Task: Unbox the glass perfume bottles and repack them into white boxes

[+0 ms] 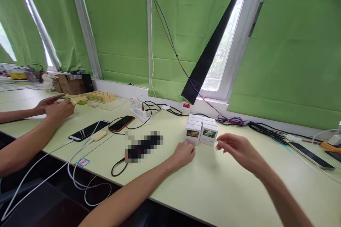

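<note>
Several small white boxes [201, 129] with flower pictures on their fronts stand in two rows on the pale green table [229, 181]. My left hand [184, 153] rests on the table with its fingertips against the lower left corner of the front left box. My right hand [238, 149] hovers just right of the front right box, fingers spread and slightly curled, holding nothing. One more small box with a red picture [186, 106] stands alone behind the rows by the window sill.
A co-worker's two hands [54, 106] work at the far left near yellow boxes [101, 97]. Two phones [89, 130] [122, 123], a power strip [139, 112], white and black cables and a blurred dark object [144, 146] lie left of me. Another phone [310, 155] and cables lie right.
</note>
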A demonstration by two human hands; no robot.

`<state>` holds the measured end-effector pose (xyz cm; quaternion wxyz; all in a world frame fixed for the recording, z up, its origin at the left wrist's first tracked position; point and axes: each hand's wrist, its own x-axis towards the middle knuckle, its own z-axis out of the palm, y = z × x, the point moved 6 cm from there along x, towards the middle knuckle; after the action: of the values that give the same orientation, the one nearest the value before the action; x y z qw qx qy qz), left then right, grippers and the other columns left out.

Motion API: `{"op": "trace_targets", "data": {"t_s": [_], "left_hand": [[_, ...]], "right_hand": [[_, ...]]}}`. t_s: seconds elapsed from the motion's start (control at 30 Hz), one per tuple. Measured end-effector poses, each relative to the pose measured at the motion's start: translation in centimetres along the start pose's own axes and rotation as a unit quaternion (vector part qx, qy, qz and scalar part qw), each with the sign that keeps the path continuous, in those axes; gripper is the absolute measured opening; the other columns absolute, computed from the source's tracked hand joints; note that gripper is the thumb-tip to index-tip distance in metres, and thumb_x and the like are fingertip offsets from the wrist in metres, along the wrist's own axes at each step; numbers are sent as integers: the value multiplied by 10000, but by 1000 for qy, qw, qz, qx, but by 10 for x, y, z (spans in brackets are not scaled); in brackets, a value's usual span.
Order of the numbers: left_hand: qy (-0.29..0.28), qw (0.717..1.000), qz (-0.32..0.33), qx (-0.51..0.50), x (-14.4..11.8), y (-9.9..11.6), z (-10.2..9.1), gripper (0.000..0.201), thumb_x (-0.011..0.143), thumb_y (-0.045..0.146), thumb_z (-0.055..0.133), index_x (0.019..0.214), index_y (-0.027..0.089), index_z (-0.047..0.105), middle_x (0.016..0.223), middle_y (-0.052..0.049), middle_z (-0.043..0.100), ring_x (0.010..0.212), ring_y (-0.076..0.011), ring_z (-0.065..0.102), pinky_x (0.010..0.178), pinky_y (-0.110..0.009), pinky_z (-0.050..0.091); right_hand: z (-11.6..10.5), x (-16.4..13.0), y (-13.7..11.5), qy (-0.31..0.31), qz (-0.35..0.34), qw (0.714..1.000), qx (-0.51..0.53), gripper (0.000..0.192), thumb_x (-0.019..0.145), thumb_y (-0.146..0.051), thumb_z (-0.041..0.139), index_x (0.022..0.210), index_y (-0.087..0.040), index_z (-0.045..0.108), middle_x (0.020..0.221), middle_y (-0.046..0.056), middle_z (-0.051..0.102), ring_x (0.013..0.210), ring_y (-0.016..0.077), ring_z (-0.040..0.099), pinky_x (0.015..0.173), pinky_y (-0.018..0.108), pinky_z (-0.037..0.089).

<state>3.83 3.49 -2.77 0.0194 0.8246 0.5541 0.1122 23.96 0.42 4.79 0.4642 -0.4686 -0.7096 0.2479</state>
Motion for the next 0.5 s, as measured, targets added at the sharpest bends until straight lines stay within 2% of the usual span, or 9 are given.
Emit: {"op": "trace_targets", "data": {"t_s": [0.07,0.1,0.13,0.2,0.33,0.5], "left_hand": [[1,1000,-2,0,1,-2,0,329,955,264,372,894,180,684,841,-122,723,760,-261,681,683,-352,439],[1,1000,-3,-1,2,-2,0,323,951,259,374,883,181,680,829,-118,719,748,-259,677,675,-350,430],[1,1000,-3,-1,3,-3,1,318,949,257,377,876,183,677,823,-116,715,741,-257,674,670,-348,422],[2,1000,-2,-4,4,-4,1,313,949,259,377,872,186,672,820,-112,708,739,-255,669,665,-344,408],[4,1000,6,-12,6,-6,-1,301,945,260,386,827,190,654,790,-102,691,720,-245,657,643,-329,377],[10,1000,9,-25,12,-11,-4,265,932,273,425,755,203,610,741,-68,678,686,-221,641,599,-306,333]], "right_hand": [[3,4,22,37,53,998,-23,337,884,-499,620,790,-176,648,697,56,692,591,201,656,588,321,522],[3,6,34,77,75,993,-49,344,866,-507,591,731,-192,614,629,46,667,542,201,634,574,323,494],[1,6,46,134,87,984,-78,332,862,-494,552,713,-200,586,607,36,653,520,193,616,588,323,476],[2,3,67,196,98,964,-147,311,861,-465,476,683,-219,543,596,40,632,553,200,598,605,321,441],[9,-2,101,175,123,961,-177,270,830,-399,459,626,-229,508,582,48,609,570,205,566,587,312,393],[14,3,112,113,127,965,-199,211,809,-291,506,611,-223,533,595,28,620,585,188,556,553,278,344]]}}
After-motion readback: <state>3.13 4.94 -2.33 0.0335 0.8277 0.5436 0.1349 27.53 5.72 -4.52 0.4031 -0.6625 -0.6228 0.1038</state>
